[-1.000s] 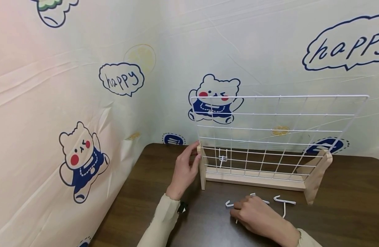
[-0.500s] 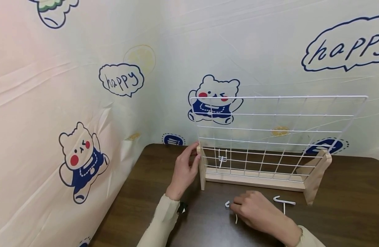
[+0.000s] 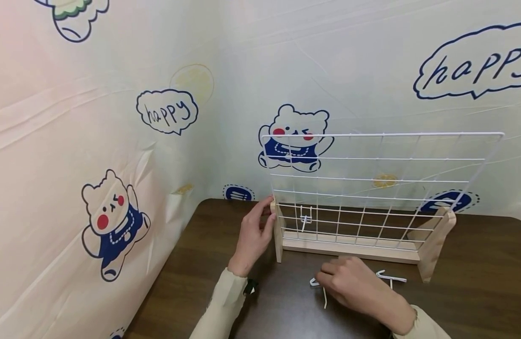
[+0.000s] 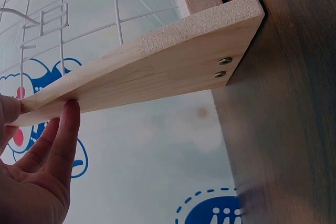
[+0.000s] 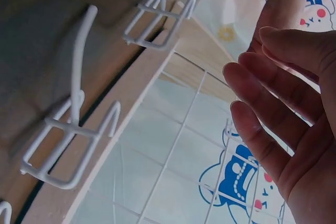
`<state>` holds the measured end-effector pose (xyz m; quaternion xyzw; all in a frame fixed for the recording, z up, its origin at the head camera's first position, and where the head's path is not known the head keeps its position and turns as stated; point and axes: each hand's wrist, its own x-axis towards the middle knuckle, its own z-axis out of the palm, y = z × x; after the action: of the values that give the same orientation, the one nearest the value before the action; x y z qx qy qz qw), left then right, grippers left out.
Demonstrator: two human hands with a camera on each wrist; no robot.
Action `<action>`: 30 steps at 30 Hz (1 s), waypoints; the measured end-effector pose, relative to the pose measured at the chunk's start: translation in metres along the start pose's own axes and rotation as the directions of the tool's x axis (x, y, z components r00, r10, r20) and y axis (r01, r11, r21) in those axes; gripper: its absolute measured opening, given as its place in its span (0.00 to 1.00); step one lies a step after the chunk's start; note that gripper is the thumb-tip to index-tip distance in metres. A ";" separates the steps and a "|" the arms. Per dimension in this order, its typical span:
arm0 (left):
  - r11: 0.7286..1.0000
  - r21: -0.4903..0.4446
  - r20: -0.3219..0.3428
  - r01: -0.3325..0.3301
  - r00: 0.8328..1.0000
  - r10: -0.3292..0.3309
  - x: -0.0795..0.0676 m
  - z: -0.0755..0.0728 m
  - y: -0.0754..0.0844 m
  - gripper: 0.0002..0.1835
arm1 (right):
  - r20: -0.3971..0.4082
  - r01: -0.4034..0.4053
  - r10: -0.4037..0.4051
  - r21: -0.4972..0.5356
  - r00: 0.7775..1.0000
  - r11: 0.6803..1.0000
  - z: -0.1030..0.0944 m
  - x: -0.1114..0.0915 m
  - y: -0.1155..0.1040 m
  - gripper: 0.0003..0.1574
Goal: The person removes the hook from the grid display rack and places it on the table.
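A white wire grid rack (image 3: 349, 248) with wooden ends and base stands on the dark table. My left hand (image 3: 254, 235) grips the top of its left wooden end panel (image 4: 157, 66), thumb and fingers on either side. One white hook (image 3: 303, 219) hangs low on the grid's left part. My right hand (image 3: 354, 289) is over loose white hooks in front of the rack. In the right wrist view its fingers (image 5: 257, 129) are loosely bent, with nothing between them. Two hooks (image 5: 76, 129) show there on the table; a third is cut off at the corner.
One loose hook (image 3: 392, 278) lies right of my right hand, near the right wooden end panel (image 3: 438, 245). Behind the table (image 3: 218, 221) hangs a pale printed curtain (image 3: 226, 117). Two screws (image 4: 222, 67) show in the left panel.
My right hand has lifted and shifted slightly toward the rack, now covering a hook seen behind it earlier. My left hand stays on the end panel. The head view has tilted up slightly.
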<state>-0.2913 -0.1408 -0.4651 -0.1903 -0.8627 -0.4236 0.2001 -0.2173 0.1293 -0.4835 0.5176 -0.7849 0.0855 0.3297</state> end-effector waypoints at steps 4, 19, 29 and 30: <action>1.000 0.000 -0.004 -0.007 1.000 0.007 0.000 0.000 0.000 0.24 | -0.008 -0.017 0.017 -0.007 1.000 1.000 -0.002 0.002 0.002 0.06; 1.000 0.006 -0.006 -0.009 1.000 0.009 0.000 0.000 0.001 0.24 | -0.025 -0.073 0.074 0.001 0.997 0.997 -0.010 0.010 0.013 0.10; 1.000 0.012 -0.008 -0.010 1.000 0.011 0.000 0.001 0.001 0.25 | -0.012 -0.096 0.096 0.003 0.995 0.995 -0.012 0.015 0.017 0.06; 1.000 0.012 -0.007 -0.007 1.000 0.007 0.000 0.001 0.001 0.25 | -0.014 -0.097 0.097 0.002 0.995 0.995 -0.012 0.015 0.017 0.05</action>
<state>-0.2908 -0.1398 -0.4650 -0.1907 -0.8640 -0.4182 0.2058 -0.2310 0.1314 -0.4611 0.4785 -0.8066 0.1057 0.3305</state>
